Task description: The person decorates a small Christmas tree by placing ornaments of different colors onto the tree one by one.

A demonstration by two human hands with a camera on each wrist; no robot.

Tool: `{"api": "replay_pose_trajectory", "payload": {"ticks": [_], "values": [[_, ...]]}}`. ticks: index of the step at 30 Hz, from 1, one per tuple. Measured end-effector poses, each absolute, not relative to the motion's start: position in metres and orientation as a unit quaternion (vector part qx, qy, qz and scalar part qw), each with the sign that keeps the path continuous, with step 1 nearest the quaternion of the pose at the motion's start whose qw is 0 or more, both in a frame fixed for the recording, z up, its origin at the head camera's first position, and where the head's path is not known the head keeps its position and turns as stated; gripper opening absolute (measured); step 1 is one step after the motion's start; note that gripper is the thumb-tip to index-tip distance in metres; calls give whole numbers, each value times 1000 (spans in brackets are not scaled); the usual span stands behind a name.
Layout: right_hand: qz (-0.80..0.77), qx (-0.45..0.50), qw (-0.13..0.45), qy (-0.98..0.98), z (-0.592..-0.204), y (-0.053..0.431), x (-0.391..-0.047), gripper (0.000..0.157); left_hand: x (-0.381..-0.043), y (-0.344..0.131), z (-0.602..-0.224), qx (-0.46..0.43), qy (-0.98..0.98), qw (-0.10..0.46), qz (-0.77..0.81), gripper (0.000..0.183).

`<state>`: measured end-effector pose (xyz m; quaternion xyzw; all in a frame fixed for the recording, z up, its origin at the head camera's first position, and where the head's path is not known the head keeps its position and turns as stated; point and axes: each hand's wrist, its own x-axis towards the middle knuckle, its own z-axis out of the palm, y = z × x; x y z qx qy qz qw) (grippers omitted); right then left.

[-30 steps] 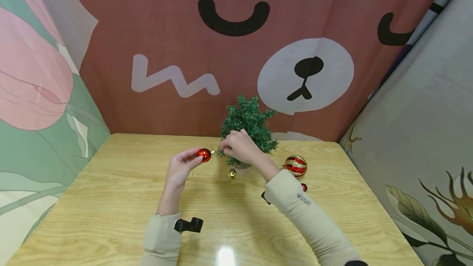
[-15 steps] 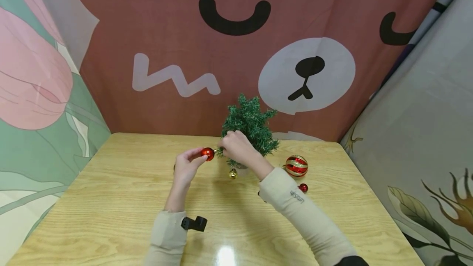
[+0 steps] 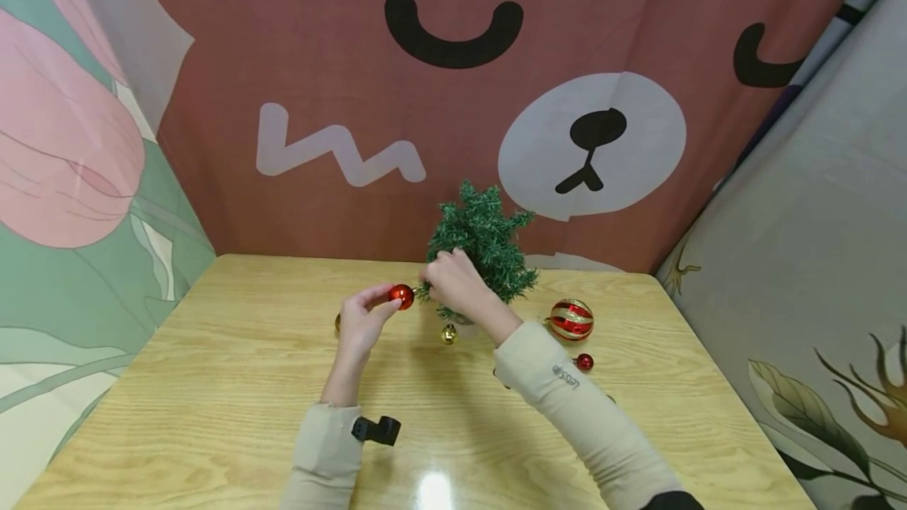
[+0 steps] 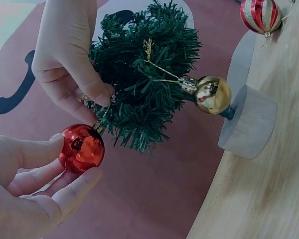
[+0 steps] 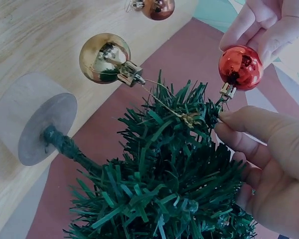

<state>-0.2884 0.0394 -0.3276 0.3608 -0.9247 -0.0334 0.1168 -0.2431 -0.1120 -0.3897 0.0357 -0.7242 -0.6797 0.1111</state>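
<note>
Both hands work at a small green tree in the head view: the left hand clamps a shiny red ball between thumb and fingers, just beside the branches, while the right hand covers part of the tree, its fingertips hidden. A gold ball hangs low; a striped ball and a dark red ball sit on the surface, the latter near the right sleeve.

From the left wrist, the right thumb and finger pinch a thin cord above the red ball's cap; whether they also grip needles is hard to tell. The striped ball is cut off at the top.

From the right wrist, the treetop runs out of frame, the left hand is cropped, and a coppery ball shows only partly.
</note>
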Motion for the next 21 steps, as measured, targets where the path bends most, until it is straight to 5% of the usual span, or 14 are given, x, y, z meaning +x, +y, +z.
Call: {"api": "replay_pose_trajectory", "payload": {"ticks": [21], "values": [[-64,327,120,-935,-332,35,-292,8,-248,-109,-397,30,-727,97,-680,32]]}}
